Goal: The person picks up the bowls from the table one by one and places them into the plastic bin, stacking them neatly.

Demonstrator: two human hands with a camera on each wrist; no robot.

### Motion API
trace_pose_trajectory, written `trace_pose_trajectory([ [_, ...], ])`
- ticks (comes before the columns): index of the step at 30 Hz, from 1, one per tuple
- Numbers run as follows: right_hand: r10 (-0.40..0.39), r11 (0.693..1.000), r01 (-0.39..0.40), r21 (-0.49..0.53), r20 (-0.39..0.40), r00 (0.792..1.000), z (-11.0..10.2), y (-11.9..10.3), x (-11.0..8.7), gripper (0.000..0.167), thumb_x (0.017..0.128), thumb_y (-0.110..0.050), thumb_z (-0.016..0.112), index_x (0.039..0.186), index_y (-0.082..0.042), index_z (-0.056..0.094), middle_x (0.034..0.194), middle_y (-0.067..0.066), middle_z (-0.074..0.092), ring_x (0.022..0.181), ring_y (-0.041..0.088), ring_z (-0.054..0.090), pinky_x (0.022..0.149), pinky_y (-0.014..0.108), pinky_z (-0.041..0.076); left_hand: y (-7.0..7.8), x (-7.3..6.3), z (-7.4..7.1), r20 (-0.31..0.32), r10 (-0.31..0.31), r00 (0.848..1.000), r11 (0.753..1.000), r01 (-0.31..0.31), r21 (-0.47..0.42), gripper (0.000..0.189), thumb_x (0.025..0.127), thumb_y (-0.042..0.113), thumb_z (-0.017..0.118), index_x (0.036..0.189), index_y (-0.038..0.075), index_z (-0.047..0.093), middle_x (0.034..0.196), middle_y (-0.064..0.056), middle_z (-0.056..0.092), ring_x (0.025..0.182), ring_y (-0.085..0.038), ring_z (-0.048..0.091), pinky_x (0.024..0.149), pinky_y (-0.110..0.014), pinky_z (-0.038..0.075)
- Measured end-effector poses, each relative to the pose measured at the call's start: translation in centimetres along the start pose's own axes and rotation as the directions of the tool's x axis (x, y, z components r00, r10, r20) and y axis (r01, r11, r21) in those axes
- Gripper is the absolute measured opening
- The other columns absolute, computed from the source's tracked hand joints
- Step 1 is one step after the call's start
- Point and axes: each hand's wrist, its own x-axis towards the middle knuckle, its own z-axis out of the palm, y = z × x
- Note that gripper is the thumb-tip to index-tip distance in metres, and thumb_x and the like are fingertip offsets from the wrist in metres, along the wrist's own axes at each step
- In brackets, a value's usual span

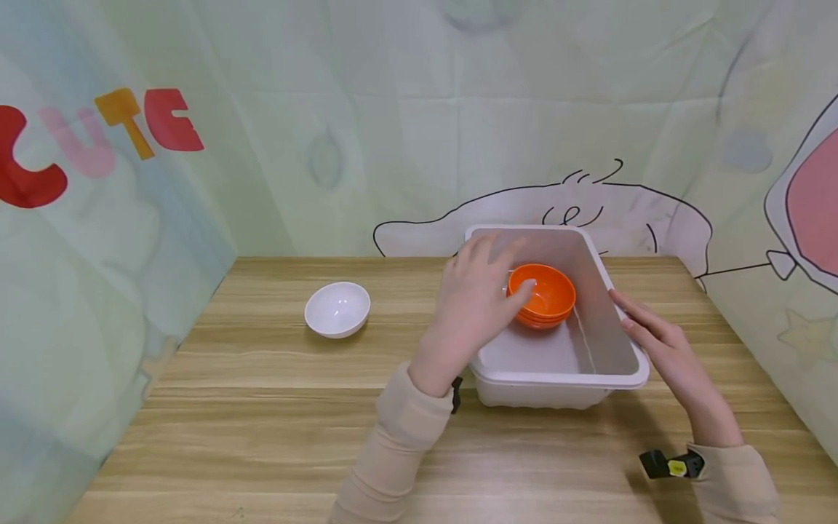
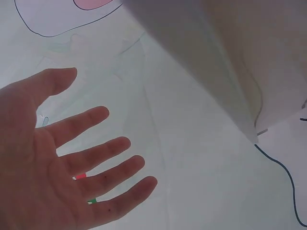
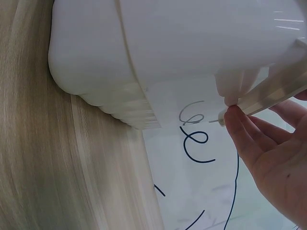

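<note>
A white plastic tub (image 1: 537, 380) stands on the table with a stack of orange bowls (image 1: 553, 295) inside, toward its back. My left hand (image 1: 473, 291) hovers over the tub's left rim, fingers spread, thumb overlapping the orange bowls in the head view. In the left wrist view that hand (image 2: 76, 163) shows an empty palm and separated fingers. At the tub's right rim, my right hand (image 1: 661, 346) grips the edge. The right wrist view shows its fingertips (image 3: 234, 115) up against the rim from below. A white bowl (image 1: 337, 309) sits apart on the left.
The wooden table (image 1: 262, 429) runs back to a printed cloth backdrop (image 1: 406, 145), which also hangs along both sides. Dark wrist straps (image 1: 674, 464) are worn at both sleeves.
</note>
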Motion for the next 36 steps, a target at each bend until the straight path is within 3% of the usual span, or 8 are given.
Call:
trace_pose_trajectory([
  [7,0.01,1.0,-0.01,0.009,0.003,1.0,0.0,0.1,0.0,0.047,0.103,-0.029,0.042,0.15,-0.023,0.034,0.153,-0.017,0.034,0.13,-0.017,0.028,0.107,0.013,0.026,-2.4,-0.5,1.0,-0.002,-0.064,0.998,0.997,0.064,-0.03,0.05,0.094,0.04,0.056,0.139,0.022,0.049,0.153,-0.012,0.036,0.138,-0.033,0.037,0.107,-0.053,0.039],
  [14,-0.002,1.0,0.002,0.013,-0.003,1.0,0.0,0.1,0.1,0.047,0.103,-0.028,0.042,0.149,-0.022,0.035,0.152,-0.018,0.035,0.13,-0.016,0.028,0.099,0.003,0.026,-5.0,-0.9,1.7,-0.006,-0.123,0.992,0.992,0.123,-0.027,0.054,0.093,0.039,0.058,0.142,0.02,0.047,0.152,-0.014,0.037,0.137,-0.036,0.038,0.105,-0.057,0.039],
  [27,-0.012,1.0,0.012,0.006,-0.012,1.0,0.0,0.2,0.1,0.047,0.103,-0.028,0.042,0.149,-0.021,0.036,0.152,-0.018,0.035,0.129,-0.017,0.029,0.096,0.0,0.026,-9.0,-2.0,2.9,0.028,-0.237,0.971,0.971,0.238,-0.035,0.055,0.093,0.04,0.057,0.143,0.019,0.046,0.153,-0.015,0.034,0.139,-0.039,0.034,0.106,-0.06,0.036],
  [36,-0.006,1.0,0.007,0.016,-0.015,1.0,0.0,0.0,0.0,0.046,0.103,-0.028,0.042,0.149,-0.021,0.037,0.151,-0.017,0.036,0.128,-0.016,0.031,0.093,0.0,0.028,-11.1,-2.8,3.6,0.017,-0.276,0.961,0.96,0.277,-0.037,0.055,0.092,0.041,0.058,0.142,0.021,0.046,0.153,-0.015,0.034,0.14,-0.039,0.034,0.104,-0.063,0.036],
])
